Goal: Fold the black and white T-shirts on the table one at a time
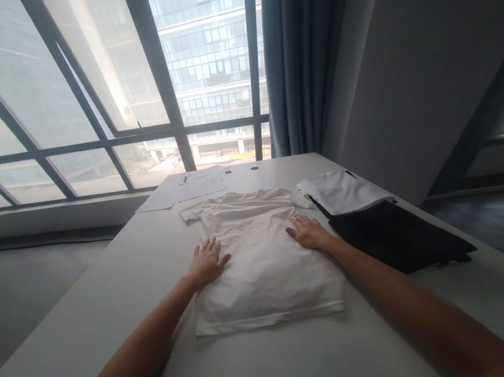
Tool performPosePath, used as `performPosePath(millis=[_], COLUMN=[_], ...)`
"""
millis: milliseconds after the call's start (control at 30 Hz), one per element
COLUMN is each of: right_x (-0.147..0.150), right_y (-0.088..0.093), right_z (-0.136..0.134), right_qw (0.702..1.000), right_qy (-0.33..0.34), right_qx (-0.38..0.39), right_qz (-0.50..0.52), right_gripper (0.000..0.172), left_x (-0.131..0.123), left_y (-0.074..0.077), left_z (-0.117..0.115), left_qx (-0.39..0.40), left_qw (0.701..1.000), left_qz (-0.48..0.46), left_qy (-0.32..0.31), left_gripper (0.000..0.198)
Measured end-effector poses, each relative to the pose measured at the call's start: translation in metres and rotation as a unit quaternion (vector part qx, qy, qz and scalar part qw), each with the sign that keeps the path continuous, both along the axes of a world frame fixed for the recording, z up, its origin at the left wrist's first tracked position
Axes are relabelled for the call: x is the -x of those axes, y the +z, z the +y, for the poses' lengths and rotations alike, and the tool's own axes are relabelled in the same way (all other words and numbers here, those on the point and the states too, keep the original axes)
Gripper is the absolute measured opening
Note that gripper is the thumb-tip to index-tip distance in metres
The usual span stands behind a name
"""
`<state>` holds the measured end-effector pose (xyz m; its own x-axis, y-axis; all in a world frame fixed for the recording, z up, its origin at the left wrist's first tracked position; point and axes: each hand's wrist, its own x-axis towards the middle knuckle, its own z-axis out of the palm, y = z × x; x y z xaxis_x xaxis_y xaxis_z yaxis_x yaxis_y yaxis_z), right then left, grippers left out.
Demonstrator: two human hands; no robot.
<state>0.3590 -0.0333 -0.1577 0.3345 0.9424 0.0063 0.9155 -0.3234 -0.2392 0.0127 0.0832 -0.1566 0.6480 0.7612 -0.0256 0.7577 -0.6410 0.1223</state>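
A white T-shirt (265, 269) lies spread on the white table (152, 281), its hem toward me and its collar at the far end. Slight wrinkles run across its body. My left hand (207, 262) rests flat on the shirt's left side edge, fingers spread. On the opposite side edge, my right hand (307, 232) lies flat too, a little farther up, with its fingers stretched out. Neither hand grips the cloth. Both sleeves reach outward near the collar, and the right one comes close to a folded white cloth (343, 192).
Right of the shirt, a black flat item (398, 235), perhaps fabric, lies partly under the folded white cloth. Printed paper sheets (180, 190) lie at the table's far left. Beyond the table stand large windows (212, 61) and a grey-blue curtain (302, 53).
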Motion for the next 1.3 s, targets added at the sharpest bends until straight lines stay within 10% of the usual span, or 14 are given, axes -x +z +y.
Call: performPosePath(millis=[233, 700, 967, 1300], right_x=[0.023, 0.010, 0.030, 0.048], right_y=[-0.006, -0.024, -0.006, 0.020], right_z=[-0.052, -0.054, -0.063, -0.068], right_qw=[0.997, 0.991, 0.976, 0.991], right_qy=[0.008, 0.023, 0.014, 0.018], right_qx=[-0.072, -0.133, -0.188, -0.058], right_qz=[0.008, -0.011, -0.105, -0.122], right_gripper=[0.048, 0.041, 0.032, 0.036], left_x=[0.020, 0.032, 0.027, 0.029], left_y=[-0.004, -0.013, -0.008, 0.012], left_z=[-0.013, -0.003, -0.015, -0.015], left_qx=[-0.053, -0.005, -0.133, -0.108], left_qw=[0.994, 0.997, 0.980, 0.990], left_qz=[-0.093, -0.071, -0.148, -0.083], left_qy=[0.008, -0.012, 0.011, -0.028], left_gripper=[0.056, 0.061, 0.035, 0.040])
